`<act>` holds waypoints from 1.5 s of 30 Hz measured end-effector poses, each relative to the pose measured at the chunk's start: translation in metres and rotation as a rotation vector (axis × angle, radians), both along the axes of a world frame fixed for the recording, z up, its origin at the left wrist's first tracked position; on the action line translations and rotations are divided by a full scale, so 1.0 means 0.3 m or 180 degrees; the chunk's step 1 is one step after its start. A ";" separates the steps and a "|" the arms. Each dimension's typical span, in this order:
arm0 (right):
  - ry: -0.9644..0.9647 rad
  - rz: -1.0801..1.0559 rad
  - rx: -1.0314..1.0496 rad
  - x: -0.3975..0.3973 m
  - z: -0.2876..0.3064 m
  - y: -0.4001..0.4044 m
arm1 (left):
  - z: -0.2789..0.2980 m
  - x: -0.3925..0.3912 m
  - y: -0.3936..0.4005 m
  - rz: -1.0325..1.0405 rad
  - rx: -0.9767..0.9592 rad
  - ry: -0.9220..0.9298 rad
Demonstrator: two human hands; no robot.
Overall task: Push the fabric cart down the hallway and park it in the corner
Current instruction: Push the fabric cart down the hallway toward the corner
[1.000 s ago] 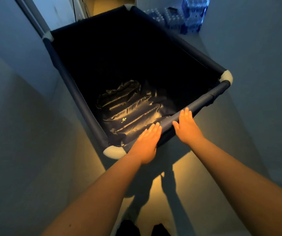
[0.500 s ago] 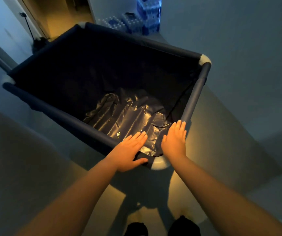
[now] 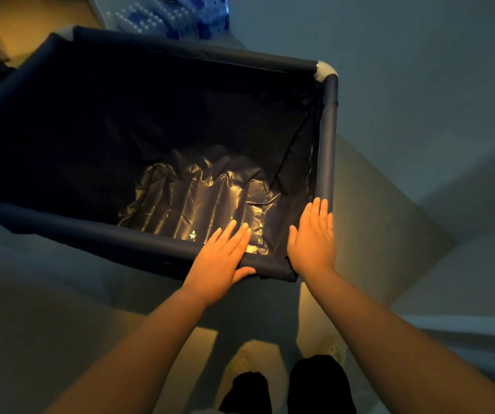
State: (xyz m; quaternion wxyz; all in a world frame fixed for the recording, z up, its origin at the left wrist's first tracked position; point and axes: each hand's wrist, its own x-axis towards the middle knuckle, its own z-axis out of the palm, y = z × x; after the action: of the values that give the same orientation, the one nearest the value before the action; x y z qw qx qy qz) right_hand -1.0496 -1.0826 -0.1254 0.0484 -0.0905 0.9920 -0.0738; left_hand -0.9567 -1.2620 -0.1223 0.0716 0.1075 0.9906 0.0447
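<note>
Head view, looking down into a dark fabric cart [image 3: 150, 115] in a narrow passage. Left hand [image 3: 219, 261] flat on the near rim, fingers spread forward, thumb hooked under the padded rail. Right hand [image 3: 313, 240] flat and open over the near right corner, fingers along the side rail; neither curled into a grip. Likely placed so to push and steer with the palms from one corner, swinging the cart round. Deep navy cloth stretched over tube rails, pale rounded cap [image 3: 325, 70] at the far right corner; creased, glossy liner [image 3: 198, 198] in the bottom, catching warm light. Smooth grey walls [image 3: 419, 85] just beside. Blue packs of bottles [image 3: 180, 19] beyond the far rim. Parking not yet finished, by the look.
</note>
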 end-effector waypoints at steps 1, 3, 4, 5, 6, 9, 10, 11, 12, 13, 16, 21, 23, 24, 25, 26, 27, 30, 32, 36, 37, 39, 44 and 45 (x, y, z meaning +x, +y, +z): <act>0.0015 0.0016 0.0000 -0.009 -0.004 0.015 | 0.003 -0.001 0.017 -0.0002 -0.0001 0.0029; 0.0037 0.0049 0.0007 -0.024 -0.010 0.050 | 0.005 -0.002 0.054 0.0006 0.0022 0.0144; 0.0052 0.0063 0.0010 -0.032 -0.012 0.070 | 0.003 -0.003 0.074 0.0014 0.0048 0.0178; 0.0066 0.0075 0.0015 -0.041 -0.014 0.091 | 0.001 -0.006 0.099 0.0023 0.0064 0.0171; 0.0075 0.0090 0.0016 -0.050 -0.015 0.116 | 0.001 -0.010 0.128 0.0030 0.0069 0.0161; 0.0096 0.0177 0.0021 -0.080 -0.013 0.198 | 0.000 -0.022 0.224 0.0076 -0.0005 0.0203; 0.0087 0.0208 0.0064 -0.088 -0.013 0.227 | -0.002 -0.025 0.256 0.0087 -0.0030 0.0224; 0.0074 0.0226 0.0107 -0.097 -0.012 0.256 | -0.007 -0.028 0.289 0.0075 -0.0031 0.0266; 0.0058 0.0230 0.0132 -0.106 -0.012 0.285 | -0.012 -0.033 0.320 0.0049 -0.0023 0.0313; 0.0042 0.0228 0.0138 -0.114 -0.011 0.313 | -0.016 -0.038 0.351 0.0025 -0.0029 0.0333; 0.0033 0.0224 0.0128 -0.124 -0.014 0.393 | -0.019 -0.060 0.443 -0.0006 -0.0143 0.0285; -0.0021 0.0195 0.0232 -0.116 -0.022 0.526 | -0.018 -0.094 0.582 -0.0174 -0.0116 0.0234; -0.0045 0.0244 0.0302 -0.130 -0.021 0.586 | -0.007 -0.109 0.628 -0.0331 -0.0168 0.0259; -0.0064 0.0275 0.0344 -0.141 -0.022 0.616 | -0.002 -0.113 0.650 -0.0417 -0.0190 0.0277; -0.0079 0.0302 0.0386 -0.153 -0.021 0.646 | 0.002 -0.116 0.668 -0.0518 -0.0208 0.0287; -0.0087 0.0316 0.0420 -0.164 -0.021 0.675 | 0.003 -0.119 0.684 -0.0640 -0.0243 0.0317; -0.0089 0.0316 0.0449 -0.178 -0.020 0.708 | 0.002 -0.125 0.700 -0.0759 -0.0292 0.0373; -0.0083 0.0336 0.0548 -0.214 -0.019 0.779 | -0.008 -0.133 0.712 -0.0977 -0.0335 0.0430; -0.0103 0.0303 0.0622 -0.241 -0.017 0.833 | -0.011 -0.150 0.717 -0.1151 -0.0396 0.0422; -0.0129 0.0249 0.0685 -0.289 -0.004 0.930 | 0.003 -0.203 0.739 -0.1375 -0.0313 0.0328; -0.0145 0.0248 0.0695 -0.301 0.000 0.952 | 0.005 -0.217 0.757 -0.1423 -0.0249 0.0266; -0.0168 0.0223 0.0694 -0.324 0.008 0.994 | 0.002 -0.242 0.805 -0.1512 -0.0208 0.0253; -0.0178 0.0057 0.0587 -0.366 0.020 1.084 | -0.019 -0.292 0.918 -0.1537 -0.0043 0.0202; -0.0180 -0.0002 0.0552 -0.372 0.022 1.098 | -0.024 -0.304 0.938 -0.1572 -0.0002 0.0137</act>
State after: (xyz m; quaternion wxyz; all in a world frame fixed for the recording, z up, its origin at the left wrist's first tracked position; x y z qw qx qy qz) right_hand -1.1611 -0.7533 -0.1187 0.0841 -0.0836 0.9929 0.0099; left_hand -1.0477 -0.9807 -0.1296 0.0593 0.3473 0.9356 0.0233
